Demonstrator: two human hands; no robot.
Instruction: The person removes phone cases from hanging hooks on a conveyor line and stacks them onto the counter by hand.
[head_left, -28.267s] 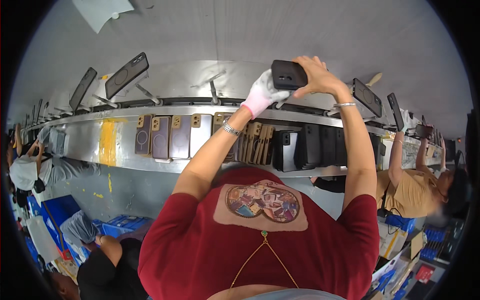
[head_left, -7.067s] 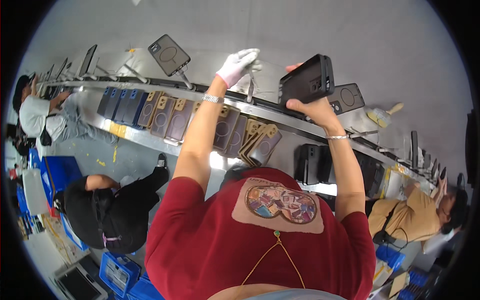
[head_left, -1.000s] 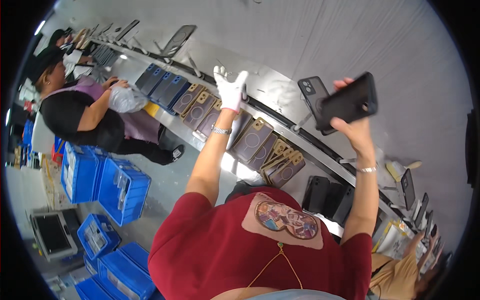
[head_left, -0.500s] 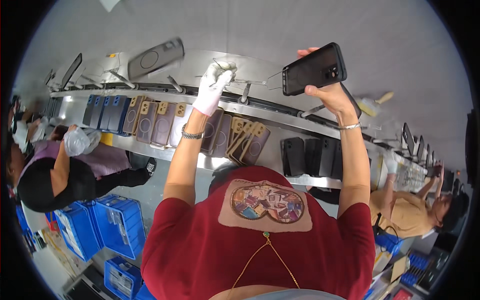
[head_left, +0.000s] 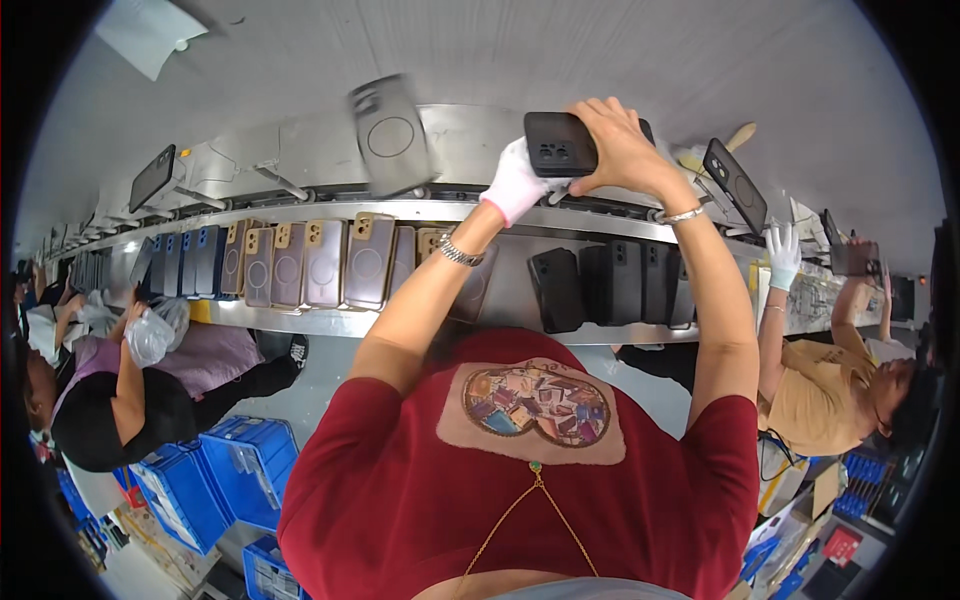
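Head view: both hands were raised above the shelf rail (head_left: 300,322).
Right hand (head_left: 625,145): bare, fingers closed around black phone case (head_left: 560,144).
Left hand (head_left: 517,183): white-gloved, touching that case's lower edge; grip unclear.

Matt black plastic phone case (head_left: 558,146); white cloth glove (head_left: 517,183); brushed metal shelf (head_left: 300,320).

My view is bright and evenly lit, with soft light and almost no hard shadows. A pale glare lies along the metal shelf (head_left: 330,322) toward nine o'clock. Fisheye distortion bends the shelf into an arc, and a black vignette rings the frame. A grey phone case (head_left: 390,135) at twelve o'clock is smeared by motion blur; the centre stays sharp.
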